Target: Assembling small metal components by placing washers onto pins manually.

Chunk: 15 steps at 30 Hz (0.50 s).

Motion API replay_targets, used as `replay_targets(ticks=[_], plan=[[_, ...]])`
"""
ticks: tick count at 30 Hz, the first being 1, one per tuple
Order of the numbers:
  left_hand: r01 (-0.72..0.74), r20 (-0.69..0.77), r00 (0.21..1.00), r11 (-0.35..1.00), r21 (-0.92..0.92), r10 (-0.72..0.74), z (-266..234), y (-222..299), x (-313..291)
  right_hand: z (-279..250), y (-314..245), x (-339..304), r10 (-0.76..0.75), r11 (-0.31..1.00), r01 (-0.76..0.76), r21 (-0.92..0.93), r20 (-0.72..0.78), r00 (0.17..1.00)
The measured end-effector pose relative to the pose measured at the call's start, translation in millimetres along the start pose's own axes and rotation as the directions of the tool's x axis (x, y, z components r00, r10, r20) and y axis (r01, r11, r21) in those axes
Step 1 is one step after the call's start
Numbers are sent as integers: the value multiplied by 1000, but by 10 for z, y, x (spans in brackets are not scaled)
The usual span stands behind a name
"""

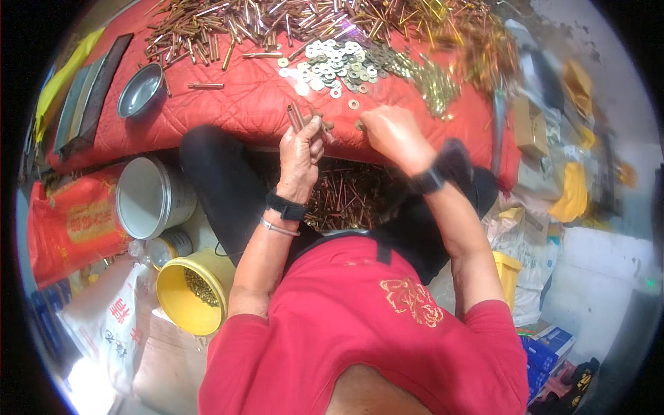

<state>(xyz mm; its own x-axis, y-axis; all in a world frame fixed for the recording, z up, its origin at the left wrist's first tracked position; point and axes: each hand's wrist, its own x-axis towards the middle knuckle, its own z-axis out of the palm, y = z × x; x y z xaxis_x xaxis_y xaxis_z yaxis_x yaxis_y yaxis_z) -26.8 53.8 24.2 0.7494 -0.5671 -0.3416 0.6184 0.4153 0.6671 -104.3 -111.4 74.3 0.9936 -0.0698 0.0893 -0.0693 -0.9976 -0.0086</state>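
My left hand (301,153) is closed around a few copper-coloured metal rods (296,117), their ends poking up past the thumb. To its right, my right hand (395,135) is closed, with what looks like a washer (359,125) at its fingertips. Just beyond the hands, a heap of flat silver washers (336,63) lies on the red quilted cover (235,114), a single washer (353,104) nearest me. Behind them spreads a large pile of copper-coloured rods (228,28). Small yellowish metal pieces (436,86) lie to the right of the washers.
More rods (346,197) fill a container between my legs. A metal bowl (140,91) rests on the cover at left. Below it stand a grey-white bucket (144,197) and a yellow bucket (190,297) with small brass-coloured parts. Bags and boxes (529,128) line the right side.
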Motion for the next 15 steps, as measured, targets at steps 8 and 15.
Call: replay_targets(ticks=[8,15], plan=[[254,214,950,961,-112,-226,-130,87,47,-93,63,340,-130,988,147,-52,246,961],[364,324,878,931,29,-353,-141,115,89,-159,201,-168,164,567,-143,811,59,985]])
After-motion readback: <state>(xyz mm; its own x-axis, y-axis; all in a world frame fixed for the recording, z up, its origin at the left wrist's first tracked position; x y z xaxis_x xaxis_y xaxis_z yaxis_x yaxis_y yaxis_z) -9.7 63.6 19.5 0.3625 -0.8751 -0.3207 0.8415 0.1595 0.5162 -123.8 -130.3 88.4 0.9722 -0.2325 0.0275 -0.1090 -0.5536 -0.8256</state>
